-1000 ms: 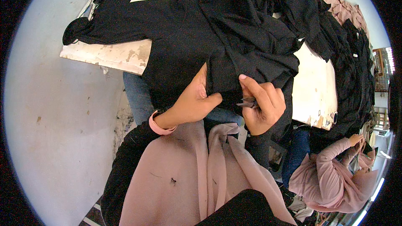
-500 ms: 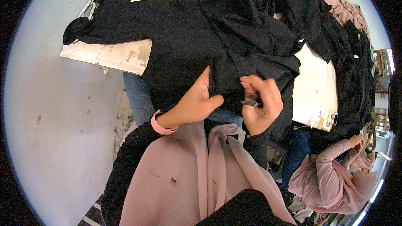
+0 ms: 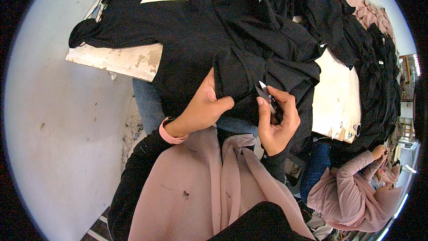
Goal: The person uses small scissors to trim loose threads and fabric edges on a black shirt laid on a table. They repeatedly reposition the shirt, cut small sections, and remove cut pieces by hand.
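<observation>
A black garment (image 3: 187, 58) lies spread over the table and hangs down toward my lap. My left hand (image 3: 206, 105) grips its near edge, with the thumb outside and the other fingers hidden under the cloth. In my right hand (image 3: 281, 120) is a small pair of thread snips (image 3: 263, 90), held between thumb and fingers. The pointed blades face up and away, slightly apart, close to the fabric just right of my left hand. Whether they touch the cloth I cannot tell.
The worn pale tabletop (image 3: 336, 93) shows on the right and at the left corner (image 3: 120, 60). More black garments (image 3: 376, 89) are heaped along the right side, with pink cloth (image 3: 363, 6) behind. At lower right sits another person (image 3: 352, 192) in pink.
My right hand has turned, bringing the snips' blades into view pointing away from me; before, its fingers were at the cloth. My left hand has shifted slightly left, holding the garment.
</observation>
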Action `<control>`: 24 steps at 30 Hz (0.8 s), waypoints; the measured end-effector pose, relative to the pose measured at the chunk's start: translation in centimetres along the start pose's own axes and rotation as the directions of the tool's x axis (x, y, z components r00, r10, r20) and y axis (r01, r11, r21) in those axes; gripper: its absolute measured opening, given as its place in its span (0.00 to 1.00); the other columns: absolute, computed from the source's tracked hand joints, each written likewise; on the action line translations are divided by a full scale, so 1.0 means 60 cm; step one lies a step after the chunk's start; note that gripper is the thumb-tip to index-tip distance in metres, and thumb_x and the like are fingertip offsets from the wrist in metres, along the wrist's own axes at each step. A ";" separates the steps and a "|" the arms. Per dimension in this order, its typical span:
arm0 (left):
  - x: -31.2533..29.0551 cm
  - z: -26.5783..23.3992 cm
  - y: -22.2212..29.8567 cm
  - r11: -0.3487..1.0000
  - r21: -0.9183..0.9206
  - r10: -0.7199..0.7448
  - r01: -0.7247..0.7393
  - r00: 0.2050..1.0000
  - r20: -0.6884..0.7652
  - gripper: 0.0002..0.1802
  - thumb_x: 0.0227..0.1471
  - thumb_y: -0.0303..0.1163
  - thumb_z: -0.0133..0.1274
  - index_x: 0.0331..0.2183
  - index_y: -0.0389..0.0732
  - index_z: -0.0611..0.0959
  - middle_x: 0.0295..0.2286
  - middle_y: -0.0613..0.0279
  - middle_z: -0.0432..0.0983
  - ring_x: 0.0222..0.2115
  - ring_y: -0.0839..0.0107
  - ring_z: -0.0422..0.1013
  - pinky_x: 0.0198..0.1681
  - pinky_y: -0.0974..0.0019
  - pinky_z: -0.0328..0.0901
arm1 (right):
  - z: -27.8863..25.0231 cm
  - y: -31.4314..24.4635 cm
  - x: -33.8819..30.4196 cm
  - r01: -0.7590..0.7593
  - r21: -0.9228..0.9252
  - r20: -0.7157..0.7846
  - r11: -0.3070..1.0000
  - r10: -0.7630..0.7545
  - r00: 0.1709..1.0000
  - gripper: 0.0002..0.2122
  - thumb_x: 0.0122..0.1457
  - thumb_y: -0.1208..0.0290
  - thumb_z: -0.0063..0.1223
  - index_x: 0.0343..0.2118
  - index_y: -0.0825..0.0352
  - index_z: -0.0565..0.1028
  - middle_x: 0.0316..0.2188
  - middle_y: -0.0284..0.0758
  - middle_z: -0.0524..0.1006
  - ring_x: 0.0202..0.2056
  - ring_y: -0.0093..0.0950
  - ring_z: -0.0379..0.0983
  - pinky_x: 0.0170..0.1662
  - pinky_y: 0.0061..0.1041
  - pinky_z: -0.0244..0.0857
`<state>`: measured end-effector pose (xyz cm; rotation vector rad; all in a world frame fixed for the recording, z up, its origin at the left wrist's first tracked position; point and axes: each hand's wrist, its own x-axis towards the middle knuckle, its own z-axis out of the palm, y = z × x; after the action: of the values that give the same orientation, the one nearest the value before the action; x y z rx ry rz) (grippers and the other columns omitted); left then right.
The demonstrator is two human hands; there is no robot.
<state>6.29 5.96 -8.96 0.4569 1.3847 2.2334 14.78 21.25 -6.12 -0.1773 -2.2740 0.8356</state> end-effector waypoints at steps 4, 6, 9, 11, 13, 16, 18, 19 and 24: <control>-0.002 0.006 0.006 0.998 -0.022 -0.059 0.060 0.997 0.056 0.44 0.42 0.11 0.45 0.63 0.33 0.55 0.56 0.56 0.64 0.57 0.69 0.61 0.62 0.65 0.53 | 0.002 -0.002 0.002 0.095 -0.084 -0.016 0.992 -0.097 0.995 0.09 0.51 0.72 0.66 0.35 0.66 0.79 0.30 0.35 0.82 0.22 0.31 0.73 0.26 0.27 0.61; -0.003 0.008 0.009 0.996 -0.037 -0.083 0.086 0.993 0.083 0.47 0.41 0.09 0.42 0.65 0.32 0.50 0.59 0.54 0.60 0.60 0.68 0.57 0.65 0.65 0.49 | 0.001 -0.003 0.003 0.120 -0.123 -0.015 0.985 -0.123 0.992 0.09 0.51 0.72 0.66 0.35 0.65 0.79 0.30 0.34 0.82 0.21 0.30 0.73 0.25 0.27 0.59; -0.004 0.010 0.011 0.998 -0.017 -0.058 0.059 0.996 0.065 0.47 0.42 0.09 0.41 0.65 0.32 0.49 0.59 0.54 0.60 0.60 0.68 0.57 0.65 0.64 0.49 | -0.001 -0.002 0.000 0.073 -0.106 -0.065 0.992 -0.080 0.995 0.08 0.51 0.73 0.66 0.34 0.65 0.79 0.31 0.34 0.82 0.20 0.30 0.72 0.25 0.27 0.60; -0.005 0.011 0.011 0.998 -0.012 -0.058 0.059 0.996 0.063 0.47 0.42 0.09 0.41 0.65 0.32 0.49 0.59 0.54 0.60 0.60 0.68 0.57 0.65 0.64 0.49 | -0.002 -0.002 -0.003 0.047 -0.088 -0.047 0.995 -0.051 0.998 0.08 0.51 0.73 0.65 0.34 0.65 0.79 0.31 0.34 0.82 0.20 0.30 0.71 0.25 0.27 0.59; -0.004 0.012 0.011 0.997 -0.016 -0.071 0.073 0.994 0.083 0.47 0.42 0.09 0.41 0.65 0.32 0.49 0.59 0.54 0.60 0.60 0.68 0.58 0.65 0.64 0.50 | -0.002 -0.004 -0.005 0.039 -0.108 -0.030 0.993 -0.043 0.999 0.08 0.51 0.73 0.65 0.34 0.64 0.80 0.30 0.34 0.82 0.20 0.31 0.71 0.25 0.27 0.60; -0.005 0.013 0.015 0.995 0.036 -0.094 0.092 0.992 0.079 0.46 0.43 0.11 0.44 0.65 0.32 0.50 0.58 0.54 0.61 0.59 0.68 0.59 0.64 0.64 0.51 | -0.001 -0.009 -0.003 0.022 -0.076 -0.048 0.997 -0.025 0.999 0.09 0.50 0.74 0.66 0.35 0.65 0.79 0.30 0.36 0.81 0.22 0.32 0.73 0.28 0.26 0.62; -0.006 0.011 0.020 0.991 0.099 -0.095 0.088 0.993 0.065 0.44 0.46 0.14 0.49 0.64 0.32 0.53 0.57 0.54 0.63 0.58 0.69 0.61 0.63 0.64 0.54 | -0.004 -0.014 0.002 -0.026 0.083 -0.114 0.996 0.035 0.993 0.11 0.50 0.76 0.67 0.36 0.67 0.79 0.31 0.39 0.81 0.25 0.31 0.74 0.33 0.24 0.67; -0.008 0.010 0.022 0.988 0.134 -0.091 0.082 0.994 0.063 0.43 0.47 0.16 0.53 0.63 0.32 0.56 0.55 0.55 0.65 0.56 0.69 0.62 0.62 0.64 0.55 | -0.004 -0.017 0.004 -0.014 0.163 -0.155 0.987 0.040 0.987 0.12 0.49 0.76 0.67 0.37 0.68 0.78 0.31 0.40 0.80 0.27 0.31 0.75 0.35 0.23 0.69; -0.010 0.007 0.022 0.994 0.053 -0.103 0.096 0.982 0.155 0.27 0.56 0.34 0.61 0.53 0.32 0.73 0.44 0.62 0.76 0.44 0.76 0.70 0.50 0.70 0.65 | -0.031 -0.020 0.013 -0.115 0.134 0.129 0.984 0.097 0.987 0.13 0.46 0.78 0.67 0.37 0.68 0.80 0.25 0.35 0.76 0.26 0.27 0.73 0.37 0.22 0.68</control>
<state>6.74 5.44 -7.64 0.5545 1.3476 2.0430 15.54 21.56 -3.92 -0.1888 -2.3245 1.0861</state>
